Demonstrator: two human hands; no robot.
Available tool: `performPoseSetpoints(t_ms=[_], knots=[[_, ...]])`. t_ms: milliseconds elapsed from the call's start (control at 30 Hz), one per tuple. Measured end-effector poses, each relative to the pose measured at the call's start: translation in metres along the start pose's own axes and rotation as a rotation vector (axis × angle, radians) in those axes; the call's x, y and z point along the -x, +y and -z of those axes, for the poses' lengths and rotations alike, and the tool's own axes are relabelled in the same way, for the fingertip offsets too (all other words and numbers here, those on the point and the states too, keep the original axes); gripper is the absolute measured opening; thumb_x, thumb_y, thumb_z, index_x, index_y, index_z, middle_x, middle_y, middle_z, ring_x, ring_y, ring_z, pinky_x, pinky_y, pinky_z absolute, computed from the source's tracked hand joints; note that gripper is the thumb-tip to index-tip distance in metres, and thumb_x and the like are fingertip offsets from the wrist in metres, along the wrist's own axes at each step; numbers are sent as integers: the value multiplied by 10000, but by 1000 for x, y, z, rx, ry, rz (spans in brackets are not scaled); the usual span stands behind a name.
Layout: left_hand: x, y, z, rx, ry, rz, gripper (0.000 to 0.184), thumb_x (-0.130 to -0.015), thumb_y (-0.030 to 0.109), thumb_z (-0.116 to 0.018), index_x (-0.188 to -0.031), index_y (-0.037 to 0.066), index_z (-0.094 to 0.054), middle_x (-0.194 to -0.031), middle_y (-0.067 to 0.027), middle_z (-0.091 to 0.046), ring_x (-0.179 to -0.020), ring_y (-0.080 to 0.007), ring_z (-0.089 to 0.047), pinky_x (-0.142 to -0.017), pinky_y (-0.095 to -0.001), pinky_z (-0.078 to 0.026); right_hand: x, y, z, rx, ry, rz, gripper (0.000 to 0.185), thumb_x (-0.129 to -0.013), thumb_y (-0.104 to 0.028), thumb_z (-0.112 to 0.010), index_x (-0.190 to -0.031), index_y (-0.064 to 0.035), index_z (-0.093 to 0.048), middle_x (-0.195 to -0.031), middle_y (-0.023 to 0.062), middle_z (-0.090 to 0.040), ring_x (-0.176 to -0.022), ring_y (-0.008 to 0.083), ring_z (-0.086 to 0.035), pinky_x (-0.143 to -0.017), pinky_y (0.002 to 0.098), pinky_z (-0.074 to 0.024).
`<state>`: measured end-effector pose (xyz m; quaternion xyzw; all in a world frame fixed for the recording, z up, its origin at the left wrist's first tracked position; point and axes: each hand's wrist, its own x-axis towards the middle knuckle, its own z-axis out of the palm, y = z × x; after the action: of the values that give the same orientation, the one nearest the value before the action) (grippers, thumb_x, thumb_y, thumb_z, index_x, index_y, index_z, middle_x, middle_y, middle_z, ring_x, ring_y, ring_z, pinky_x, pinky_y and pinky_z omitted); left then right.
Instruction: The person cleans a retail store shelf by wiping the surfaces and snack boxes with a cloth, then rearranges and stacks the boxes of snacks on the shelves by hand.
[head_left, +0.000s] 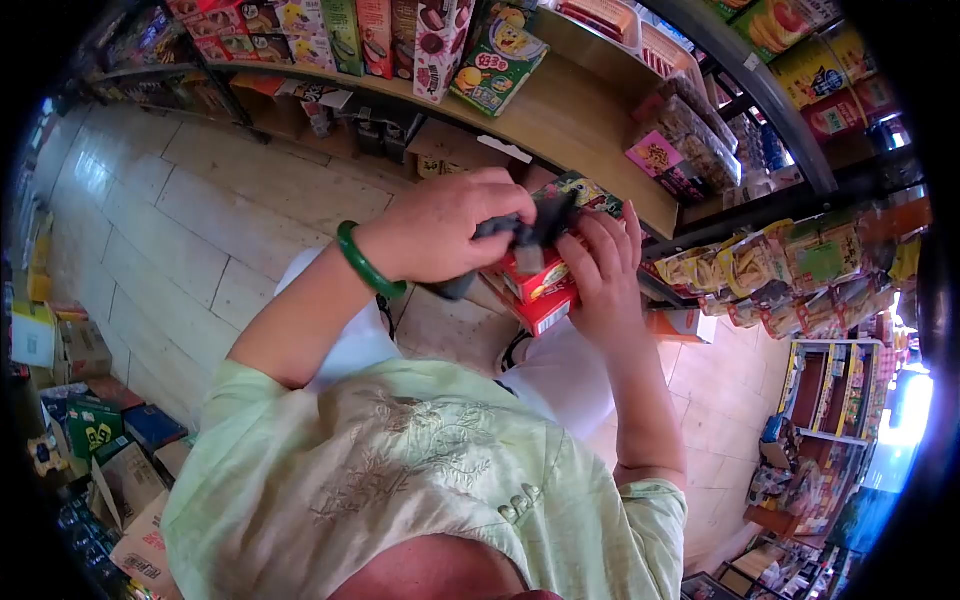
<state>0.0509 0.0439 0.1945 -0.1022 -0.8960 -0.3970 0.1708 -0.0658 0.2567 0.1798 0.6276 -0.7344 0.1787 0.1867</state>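
Note:
My left hand [455, 225], with a green bangle on its wrist, has its fingers closed round a dark grey cloth [452, 287]. Part of that cloth lies against the snack boxes and is blurred. My right hand [605, 265] grips the red snack boxes [548, 312] from the right side, fingers over their top. The boxes are held together above my lap, near the shelf's front edge. A dark patterned box face [590, 190] shows behind my right fingers; where one box ends and another begins is partly hidden.
A wooden shelf [560, 110] curves ahead, bearing a green cartoon box [500, 68], a pink box [665, 155] and upright cartons. Bagged snacks [755, 262] hang at the right. Opened cardboard boxes [130, 485] stand on the left. Pale tiles [190, 215] cover the floor.

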Motion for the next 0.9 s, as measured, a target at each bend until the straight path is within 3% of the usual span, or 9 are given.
performPoseSetpoints(t_ms=[67, 233, 367, 433, 500, 600, 667, 767, 900], knots=[[6, -40, -10, -135, 7, 76, 202, -741, 65, -589, -942, 74, -575, -899, -121, -567, -852, -326, -566, -738, -363, -474, 3, -1, 1, 46, -25, 52, 514, -591, -42, -668, -1090, -98, -559, -1166, 131, -507, -1154, 334, -460, -1062, 569, -242], [28, -103, -16, -315, -46, 329, 217, -726, 90, -600, -939, 75, -562, -927, -137, -583, -894, -340, -569, -768, -400, -469, -1, 6, 4, -235, 197, -171, 605, -603, -101, -732, -1159, -79, -493, -1156, 149, -507, -1137, 343, -472, -1054, 557, -249], [32, -126, -31, -52, 23, 334, 189, -738, 107, -619, -921, 76, -584, -878, -127, -616, -859, -301, -596, -762, -376, -472, -23, 35, -21, -492, 196, -453, 640, -650, -85, -764, -1201, -54, -438, -1158, 161, -505, -1115, 321, -494, -975, 444, -373], [32, -138, -45, 180, 18, 516, 184, -755, 118, -625, -932, 76, -597, -840, -107, -616, -812, -249, -599, -743, -350, -471, -40, 60, -36, -525, 207, -519, 616, -678, -65, -760, -1200, -45, -433, -1162, 157, -512, -1098, 294, -516, -932, 393, -423], [41, -163, -66, 251, 80, 437, 191, -763, 123, -631, -941, 62, -596, -815, -102, -601, -764, -220, -584, -719, -339, -469, -57, 94, -61, -1122, 262, -791, 581, -692, 14, -729, -1190, -53, -438, -1164, 113, -542, -1048, 241, -554, -912, 360, -441], [43, -166, -71, 245, -27, 525, 197, -757, 130, -638, -933, 56, -591, -837, -116, -614, -791, -245, -602, -726, -356, -475, -88, 135, -75, -1306, 306, -910, 611, -666, 95, -707, -1188, -73, -438, -1109, 72, -587, -1002, 219, -581, -886, 348, -459], [35, -157, -61, 54, -142, 512, 188, -758, 134, -628, -923, 60, -581, -864, -140, -622, -821, -292, -608, -732, -385, -480, -100, 165, -90, -1318, 348, -947, 627, -649, 106, -706, -1185, -86, -444, -1076, 71, -604, -985, 220, -588, -878, 347, -465], [27, -167, -61, 93, -207, 552, 204, -758, 143, -614, -942, 71, -561, -891, -155, -618, -849, -330, -599, -728, -411, -479, -118, 198, -111, -1261, 456, -1008, 613, -629, 127, -684, -1157, -100, -471, -1009, 59, -633, -928, 221, -608, -826, 359, -491], [23, -171, -60, 6, -172, 461, 163, -756, 145, -559, -901, 72, -543, -880, -139, -600, -819, -340, -579, -722, -418, -463, -133, 237, -124, -1359, 445, -997, 513, -631, 136, -623, -1089, -72, -526, -992, 93, -634, -922, 256, -619, -825, 385, -516]])
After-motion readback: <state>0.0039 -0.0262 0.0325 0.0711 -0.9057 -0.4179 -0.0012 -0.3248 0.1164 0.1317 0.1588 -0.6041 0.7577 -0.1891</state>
